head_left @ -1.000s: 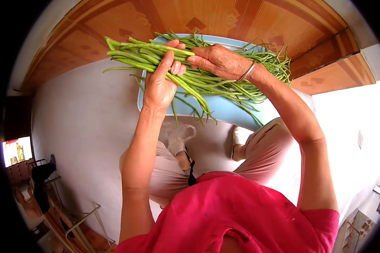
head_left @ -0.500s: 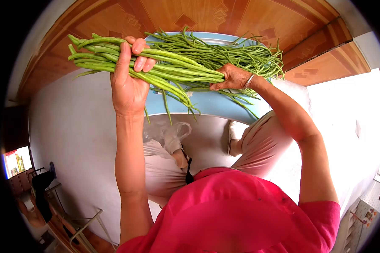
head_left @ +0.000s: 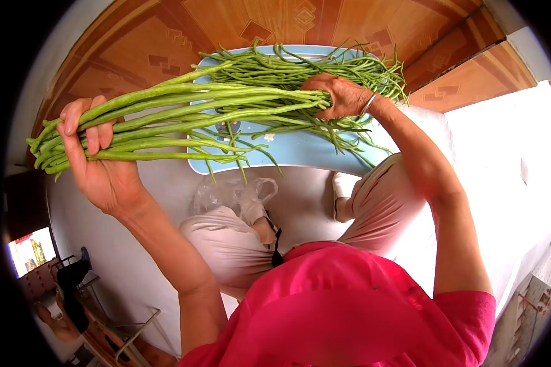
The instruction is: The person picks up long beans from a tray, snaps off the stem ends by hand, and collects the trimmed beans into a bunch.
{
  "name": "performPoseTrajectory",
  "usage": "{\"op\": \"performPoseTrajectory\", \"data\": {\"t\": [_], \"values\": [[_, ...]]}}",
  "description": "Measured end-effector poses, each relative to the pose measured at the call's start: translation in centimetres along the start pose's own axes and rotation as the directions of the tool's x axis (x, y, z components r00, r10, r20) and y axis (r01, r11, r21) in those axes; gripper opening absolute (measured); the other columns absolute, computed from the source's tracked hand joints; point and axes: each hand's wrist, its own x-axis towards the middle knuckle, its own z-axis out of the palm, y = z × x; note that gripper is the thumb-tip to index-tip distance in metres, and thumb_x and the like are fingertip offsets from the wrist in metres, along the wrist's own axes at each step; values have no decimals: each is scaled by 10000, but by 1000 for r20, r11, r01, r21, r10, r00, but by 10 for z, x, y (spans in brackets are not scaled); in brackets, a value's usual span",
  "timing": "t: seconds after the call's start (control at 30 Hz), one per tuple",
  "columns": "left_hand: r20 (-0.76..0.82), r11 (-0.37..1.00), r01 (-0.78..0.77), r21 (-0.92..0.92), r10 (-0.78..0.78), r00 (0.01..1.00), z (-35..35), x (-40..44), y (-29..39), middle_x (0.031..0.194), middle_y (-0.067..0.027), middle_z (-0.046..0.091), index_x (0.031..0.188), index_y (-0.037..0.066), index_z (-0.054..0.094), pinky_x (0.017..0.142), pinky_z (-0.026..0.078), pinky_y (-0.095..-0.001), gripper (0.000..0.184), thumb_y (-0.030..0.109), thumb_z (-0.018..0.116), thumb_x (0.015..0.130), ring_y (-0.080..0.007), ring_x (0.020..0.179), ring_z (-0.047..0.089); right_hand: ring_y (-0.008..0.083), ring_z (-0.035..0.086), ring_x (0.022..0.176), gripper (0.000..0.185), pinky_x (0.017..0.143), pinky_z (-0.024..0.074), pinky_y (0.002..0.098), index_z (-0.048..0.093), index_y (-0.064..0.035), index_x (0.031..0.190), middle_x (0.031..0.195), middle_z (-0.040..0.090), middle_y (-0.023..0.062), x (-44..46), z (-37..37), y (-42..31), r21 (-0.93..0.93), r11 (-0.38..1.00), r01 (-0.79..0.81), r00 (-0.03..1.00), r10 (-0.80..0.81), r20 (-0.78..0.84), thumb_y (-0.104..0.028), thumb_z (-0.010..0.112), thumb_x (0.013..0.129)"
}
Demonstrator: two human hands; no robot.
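A bunch of long green beans (head_left: 183, 110) stretches between my two hands above a small light-blue table (head_left: 300, 153). My left hand (head_left: 98, 147) is wrapped round the bunch near its left end, with the bean tips sticking out past the fingers. My right hand (head_left: 340, 98), with a bracelet at the wrist, closes round the other end of the same bunch. Behind and under the right hand lies a pile of thinner long beans (head_left: 257, 66) across the tabletop. Several loose bean ends hang over the table's front edge.
A clear plastic bag (head_left: 226, 194) lies on the floor by my left foot. My knees are on either side in front of the table. Patterned wooden panelling (head_left: 300, 21) stands behind it. At the lower left another person's leg (head_left: 73, 300) shows near a metal-framed seat and a lit screen (head_left: 32, 252).
My left hand has moved left and slightly down, sliding to the bunch's far end. The beans now spread out longer between my hands. My right hand has shifted slightly up and stays closed.
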Motion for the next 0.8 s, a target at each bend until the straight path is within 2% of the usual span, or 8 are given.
{"op": "performPoseTrajectory", "data": {"t": [0.13, 0.27, 0.4, 0.53, 0.57, 0.63, 0.67, 0.8], "values": [[-33, 997, -10, -79, 8, 999, -5, 3, 8, 824, -11, 446, 931, 70, 417, 604, 292, -256, 60, 92, 395, 982, -108, 637, 297, 345, 476, 1193, 711, 1016, 401, 419, 504, 6, 1233, 1304, 462, 207, -11, -12, 1, -43, 994, -106, 994, 104, -35, -289, 797, 656], [-45, 995, -30, -91, 26, 999, -10, 3, 9, 833, -14, 448, 930, 73, 418, 600, 284, -264, 50, 70, 392, 973, -114, 642, 292, 312, 565, 1073, 818, 979, 432, 384, 464, 44, 1273, 1117, 608, 177, -14, -40, -12, 196, 888, -416, 893, 358, 271, -384, 811, 668], [-46, 987, -45, -156, 38, 998, -7, 4, 13, 840, -14, 445, 941, 77, 415, 587, 275, -267, 29, 51, 414, 954, -122, 655, 282, 223, 597, 954, 696, 924, 466, 353, 576, 33, 1160, 1005, 645, 132, -17, -41, 6, 481, 741, -468, 884, 394, 254, -541, 677, 779], [-11, 976, -79, -203, 79, 997, -1, -1, 24, 833, -14, 427, 845, 77, 430, 586, 261, -271, 94, 43, 449, 931, -128, 657, 271, 207, 639, 847, 593, 800, 519, 364, 655, 20, 1008, 895, 672, 113, -18, -25, 33, 624, 629, -464, 826, 562, 46, -547, 536, 880], [1, 965, -60, -256, 63, 998, 1, -2, 27, 827, 0, 426, 802, 91, 442, 586, 254, -278, 137, 38, 451, 928, -131, 672, 267, 239, 650, 824, 381, 788, 523, 375, 665, -7, 923, 874, 678, 114, -20, -21, 37, 579, 711, -399, 864, 504, -23, -369, 549, 916], [39, 972, -95, -213, 105, 994, 5, -2, 31, 825, 6, 424, 800, 101, 442, 610, 270, -284, 146, 46, 447, 934, -131, 692, 273, 275, 649, 812, 257, 783, 524, 368, 663, -23, 888, 855, 673, 128, -19, -17, 40, 189, 928, -319, 930, 346, -125, -266, 579, 875], [59, 975, -112, -190, 126, 990, 7, -3, 32, 823, 9, 423, 798, 106, 442, 622, 278, -287, 150, 50, 444, 937, -131, 702, 276, 294, 649, 805, 196, 780, 524, 364, 662, -32, 870, 845, 670, 134, -19, -15, 41, -26, 966, -257, 957, 251, -146, -215, 595, 855], [42, 968, -55, -244, 67, 997, 10, -2, 32, 840, 18, 435, 791, 114, 440, 719, 308, -304, 162, 64, 439, 945, -133, 741, 301, 352, 612, 902, 113, 757, 508, 385, 643, -44, 845, 994, 632, 166, -16, -7, 45, -240, 965, -103, 959, 32, -282, -133, 597, 793]]}}
